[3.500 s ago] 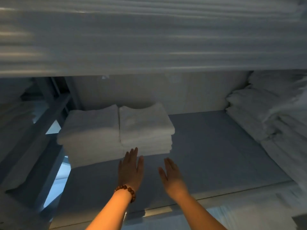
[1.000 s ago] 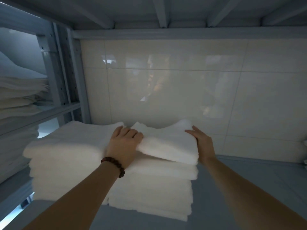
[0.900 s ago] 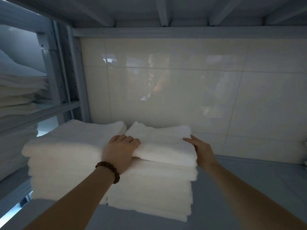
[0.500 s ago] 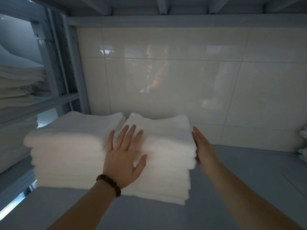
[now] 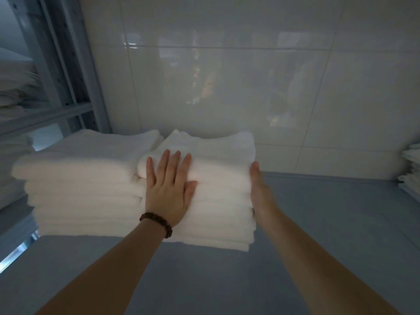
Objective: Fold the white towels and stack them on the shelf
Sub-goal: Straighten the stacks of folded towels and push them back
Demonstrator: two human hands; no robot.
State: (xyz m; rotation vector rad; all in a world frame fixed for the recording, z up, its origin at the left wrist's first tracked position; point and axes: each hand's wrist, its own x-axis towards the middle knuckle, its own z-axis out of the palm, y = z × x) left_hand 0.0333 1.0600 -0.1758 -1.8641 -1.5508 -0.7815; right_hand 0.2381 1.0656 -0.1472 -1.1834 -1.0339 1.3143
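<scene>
On the grey shelf (image 5: 329,223), my left hand (image 5: 168,189), spread flat, and right hand (image 5: 261,194), fingers straight, square the right towel stack (image 5: 222,169); placing seems done.

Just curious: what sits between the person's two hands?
In the head view, the right-hand stack of folded white towels: the left hand lies flat on its front, the right hand against its right side.

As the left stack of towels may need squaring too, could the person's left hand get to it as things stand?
Probably yes. The left hand lies flat against the front of the right stack, directly beside the left stack, and nothing stands between them.
</scene>
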